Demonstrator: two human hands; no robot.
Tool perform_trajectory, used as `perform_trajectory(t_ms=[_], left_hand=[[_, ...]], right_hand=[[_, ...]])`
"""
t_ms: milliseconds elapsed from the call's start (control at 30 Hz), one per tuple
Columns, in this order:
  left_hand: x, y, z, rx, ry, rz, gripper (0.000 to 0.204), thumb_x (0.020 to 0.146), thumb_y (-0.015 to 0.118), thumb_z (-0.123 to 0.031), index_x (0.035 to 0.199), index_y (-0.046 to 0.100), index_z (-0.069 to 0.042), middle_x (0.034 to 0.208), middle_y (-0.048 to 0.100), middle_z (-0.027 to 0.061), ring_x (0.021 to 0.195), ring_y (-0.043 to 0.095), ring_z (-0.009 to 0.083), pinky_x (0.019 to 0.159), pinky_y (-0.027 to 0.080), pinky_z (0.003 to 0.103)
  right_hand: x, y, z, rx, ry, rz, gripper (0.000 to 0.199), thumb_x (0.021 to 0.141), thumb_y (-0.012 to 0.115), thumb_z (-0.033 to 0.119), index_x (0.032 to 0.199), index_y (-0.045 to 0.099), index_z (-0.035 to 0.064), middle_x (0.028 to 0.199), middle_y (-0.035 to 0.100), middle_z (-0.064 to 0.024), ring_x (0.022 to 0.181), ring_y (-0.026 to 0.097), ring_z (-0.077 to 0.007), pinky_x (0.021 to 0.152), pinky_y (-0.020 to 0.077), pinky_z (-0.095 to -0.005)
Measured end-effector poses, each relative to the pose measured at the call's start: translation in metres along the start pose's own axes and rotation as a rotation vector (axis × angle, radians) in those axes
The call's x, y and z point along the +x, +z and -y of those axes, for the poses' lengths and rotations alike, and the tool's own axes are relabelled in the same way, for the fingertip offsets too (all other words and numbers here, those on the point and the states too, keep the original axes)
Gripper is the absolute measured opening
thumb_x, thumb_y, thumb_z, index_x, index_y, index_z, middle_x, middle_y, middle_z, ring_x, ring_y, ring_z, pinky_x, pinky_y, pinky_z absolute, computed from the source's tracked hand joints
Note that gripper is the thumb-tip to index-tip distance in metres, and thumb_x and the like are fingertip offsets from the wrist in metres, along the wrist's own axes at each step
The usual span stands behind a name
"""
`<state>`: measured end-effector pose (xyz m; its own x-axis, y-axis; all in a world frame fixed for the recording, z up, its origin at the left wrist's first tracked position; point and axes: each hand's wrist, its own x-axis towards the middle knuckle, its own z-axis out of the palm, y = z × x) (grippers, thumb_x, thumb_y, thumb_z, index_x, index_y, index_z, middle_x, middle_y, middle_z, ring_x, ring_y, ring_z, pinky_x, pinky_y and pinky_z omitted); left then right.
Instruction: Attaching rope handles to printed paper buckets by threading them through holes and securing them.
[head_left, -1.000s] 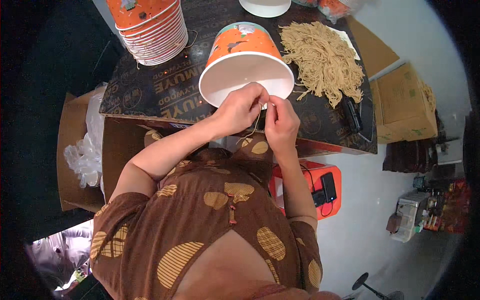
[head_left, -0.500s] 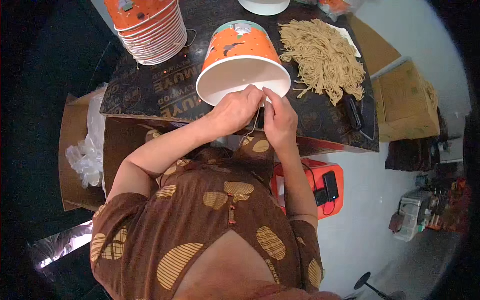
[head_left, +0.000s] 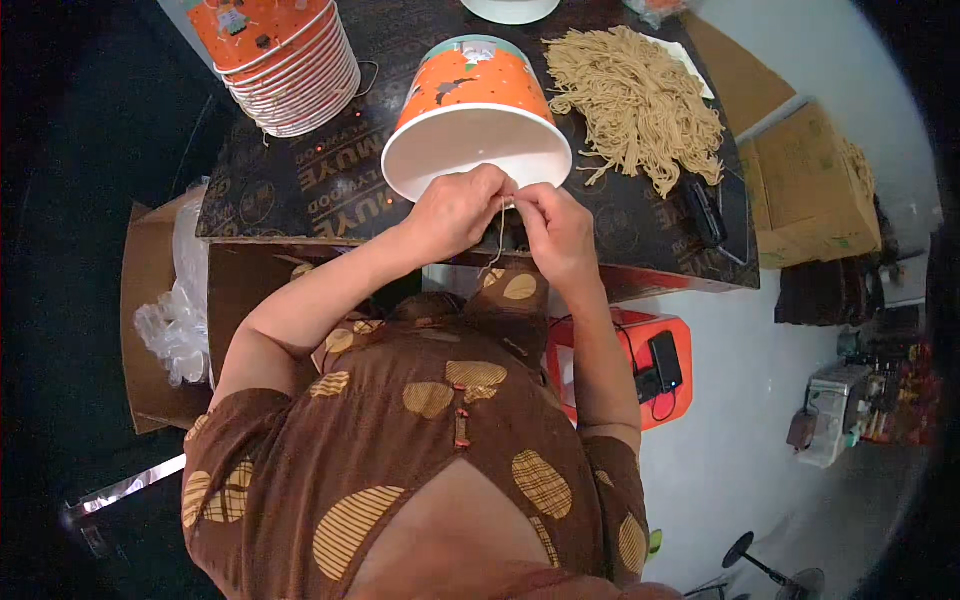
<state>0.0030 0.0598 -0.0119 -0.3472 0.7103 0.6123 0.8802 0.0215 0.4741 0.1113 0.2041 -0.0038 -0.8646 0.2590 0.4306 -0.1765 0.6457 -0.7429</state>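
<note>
An orange paper bucket (head_left: pixel 478 85) with a white inside lies tipped on the table, its open mouth toward me. At the near edge of its rim, my left hand (head_left: pixel 462 208) pinches a thin beige string (head_left: pixel 501 232), whose loose end hangs below the fingers. My right hand (head_left: pixel 560 232) meets it there, thumb and fingertips closed on the string too. The fingertips cover the spot where string and rim come together, so a knot or hole cannot be made out.
A stack of orange buckets (head_left: pixel 290 80) stands at the far left. Beige cut strings (head_left: pixel 640 105) lie heaped at the right, near a black object (head_left: pixel 705 215). Cardboard boxes flank the dark table (head_left: pixel 330 180). A red stool (head_left: pixel 675 395) with a phone (head_left: pixel 663 360) is below right.
My fingertips have drawn slightly down and away from the bucket's rim. More of the string shows between my hands. The whole view has shifted a little.
</note>
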Motion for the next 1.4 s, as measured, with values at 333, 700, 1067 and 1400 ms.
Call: perform_trajectory(t_ms=[333, 700, 1067, 1400], left_hand=[[0.006, -0.019, -0.008, -0.184, -0.273, 0.072, 0.006, 0.085, 0.06, -0.005, 0.085, 0.055, -0.001, 0.077, 0.061, 0.0163, 0.074, 0.063, 0.0346, 0.065, 0.048, 0.04], [0.008, -0.022, 0.0, -0.584, -0.253, 0.14, 0.015, 0.082, 0.059, -0.001, 0.071, 0.051, 0.0, 0.081, 0.059, 0.0054, 0.068, 0.051, 0.0109, 0.061, 0.041, 0.025], [0.009, -0.006, 0.011, -0.641, -0.343, 0.182, 0.009, 0.085, 0.062, -0.005, 0.078, 0.059, 0.001, 0.07, 0.059, 0.0025, 0.065, 0.05, 0.0082, 0.06, 0.044, 0.026], [0.014, -0.003, -0.002, -0.393, -0.451, 0.2, 0.009, 0.085, 0.066, -0.003, 0.082, 0.06, 0.003, 0.079, 0.062, 0.0026, 0.075, 0.054, 0.0071, 0.068, 0.047, 0.025]], right_hand=[[-0.002, -0.008, -0.009, -0.094, -0.208, 0.105, 0.012, 0.085, 0.057, 0.002, 0.095, 0.051, 0.0019, 0.089, 0.054, -0.0202, 0.082, 0.055, -0.0417, 0.071, 0.0456, -0.0474], [-0.002, 0.0, -0.016, -0.362, -0.328, 0.016, 0.017, 0.077, 0.057, 0.0, 0.092, 0.049, -0.0005, 0.092, 0.051, -0.0182, 0.086, 0.052, -0.0374, 0.075, 0.0453, -0.0461], [-0.001, -0.002, -0.018, -0.259, -0.246, 0.012, 0.022, 0.076, 0.058, 0.002, 0.097, 0.054, -0.0019, 0.099, 0.054, -0.0215, 0.09, 0.053, -0.0401, 0.078, 0.0451, -0.0474], [-0.007, -0.003, 0.01, 0.081, 0.333, -0.028, 0.013, 0.086, 0.059, 0.007, 0.079, 0.062, -0.0024, 0.065, 0.063, -0.0115, 0.043, 0.054, -0.017, 0.041, 0.0409, -0.0312]])
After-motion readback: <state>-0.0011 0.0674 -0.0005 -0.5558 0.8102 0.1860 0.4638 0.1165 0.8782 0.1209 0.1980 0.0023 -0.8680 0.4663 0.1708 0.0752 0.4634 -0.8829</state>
